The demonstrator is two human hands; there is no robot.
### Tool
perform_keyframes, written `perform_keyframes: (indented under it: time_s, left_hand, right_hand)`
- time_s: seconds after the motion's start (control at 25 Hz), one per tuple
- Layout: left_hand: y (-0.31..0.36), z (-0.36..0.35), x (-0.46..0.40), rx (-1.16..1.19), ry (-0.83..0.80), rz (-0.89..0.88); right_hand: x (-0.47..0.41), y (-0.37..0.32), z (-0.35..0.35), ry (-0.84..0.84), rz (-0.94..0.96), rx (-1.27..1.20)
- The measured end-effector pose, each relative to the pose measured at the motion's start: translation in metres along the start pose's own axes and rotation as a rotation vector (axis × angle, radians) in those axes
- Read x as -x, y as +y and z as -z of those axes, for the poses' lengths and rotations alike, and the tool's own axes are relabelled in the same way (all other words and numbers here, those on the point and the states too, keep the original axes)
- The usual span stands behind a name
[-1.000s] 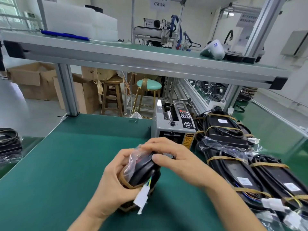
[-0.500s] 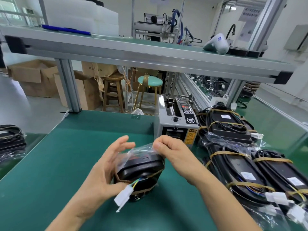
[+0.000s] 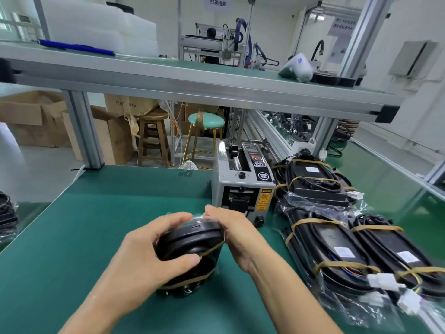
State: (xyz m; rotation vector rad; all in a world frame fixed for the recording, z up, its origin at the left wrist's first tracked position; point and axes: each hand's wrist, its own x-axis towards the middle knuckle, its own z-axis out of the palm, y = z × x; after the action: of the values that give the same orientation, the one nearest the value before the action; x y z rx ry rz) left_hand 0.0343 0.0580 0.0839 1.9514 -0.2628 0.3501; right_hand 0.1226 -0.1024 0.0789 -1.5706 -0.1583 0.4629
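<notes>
A: Entry one, black bundle [image 3: 190, 247]?
B: Its near left part is covered by the left hand [image 3: 149, 259]. The underside is hidden against the mat, and the clear wrap is blurred.

A: Right hand [image 3: 236, 239]?
B: The fingertips are hidden behind the bundle's far right edge.

A: Bagged units [image 3: 361, 256], right?
B: The nearest ones are cut off by the right and near edges. Their white connectors [image 3: 385, 280] are blurred.

A: Far left?
B: A dark object [image 3: 6, 218], cut off by the left edge; its kind cannot be told.

A: Dispenser [image 3: 243, 186]?
B: The label print is too small to read.

A: Far items?
B: A sign [image 3: 215, 1], cut off by the top edge, and a person [image 3: 211, 32], tiny and mostly hidden by a machine frame.
</notes>
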Motion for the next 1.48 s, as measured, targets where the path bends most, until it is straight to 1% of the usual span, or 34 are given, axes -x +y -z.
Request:
perform_keyframes:
  time_s: [0.04,0.08,0.12,0.2,0.24,0.28,0.36,0.44,0.72,0.88,0.96,1.04,1.08,1.12,1.2,1.24,1.28,1.32,1.48]
  left_hand:
    - [0.0,0.0,-0.001,-0.026,-0.012,0.003]
    - [0.0,-0.002,-0.002,-0.074,0.001,-0.01]
    - [0.0,-0.003,-0.003,-0.123,0.049,-0.026]
    - [-0.002,-0.006,-0.006,-0.179,0.19,-0.058]
    - [-0.006,-0.007,-0.006,-0.198,0.237,-0.08]
    - [-0.01,-0.009,-0.007,-0.22,0.266,-0.09]
    - [-0.022,-0.015,-0.008,-0.239,0.295,-0.037]
    - [-0.028,-0.021,-0.007,-0.234,0.291,0.007]
    - [-0.026,-0.028,-0.011,-0.262,0.3,-0.019]
    - [-0.026,-0.028,-0.014,-0.253,0.315,-0.02]
    - [-0.026,-0.028,-0.015,-0.243,0.333,-0.017]
    - [-0.027,-0.028,-0.015,-0.226,0.362,-0.002]
    - [-0.027,-0.029,-0.015,-0.217,0.379,0.006]
    - [-0.027,-0.029,-0.015,-0.209,0.394,0.013]
    - [-0.027,-0.031,-0.016,-0.201,0.409,0.019]
    - [-0.027,-0.032,-0.016,-0.198,0.414,0.016]
    - [-0.027,-0.033,-0.016,-0.195,0.421,0.01]
    - [-0.026,-0.034,-0.016,-0.192,0.431,0.003]
    - [-0.023,-0.039,-0.015,-0.19,0.466,-0.01]
  right_hand:
    - [-0.002,0.007,0.002,0.01,-0.017,-0.03]
    - [-0.005,0.013,0.005,0.078,-0.031,-0.044]
    - [-0.008,0.019,0.01,0.211,-0.039,-0.06]
    - [-0.016,0.029,0.027,0.534,-0.041,-0.129]
    - [-0.019,0.031,0.036,0.641,-0.036,-0.171]
    - [-0.022,0.031,0.043,0.702,-0.023,-0.202]
    - [-0.028,0.028,0.05,0.75,0.003,-0.216]
    - [-0.035,0.024,0.049,0.773,0.01,-0.202]
    - [-0.057,0.021,0.046,0.864,-0.042,-0.197]
    - [-0.064,0.016,0.044,0.888,-0.065,-0.238]
    - [-0.063,0.012,0.042,0.886,-0.071,-0.269]
    - [-0.051,0.006,0.036,0.816,-0.082,-0.325]
    - [-0.04,0.003,0.032,0.721,-0.057,-0.334]
    - [-0.027,-0.001,0.025,0.591,-0.004,-0.31]
    - [0.0,-0.006,0.008,0.309,0.114,-0.214]
    - [0.012,-0.008,0.001,0.217,0.15,-0.185]
    - [0.02,-0.008,-0.005,0.174,0.167,-0.169]
    - [0.024,-0.006,-0.009,0.168,0.178,-0.167]
    - [0.027,0.0,-0.013,0.197,0.175,-0.193]
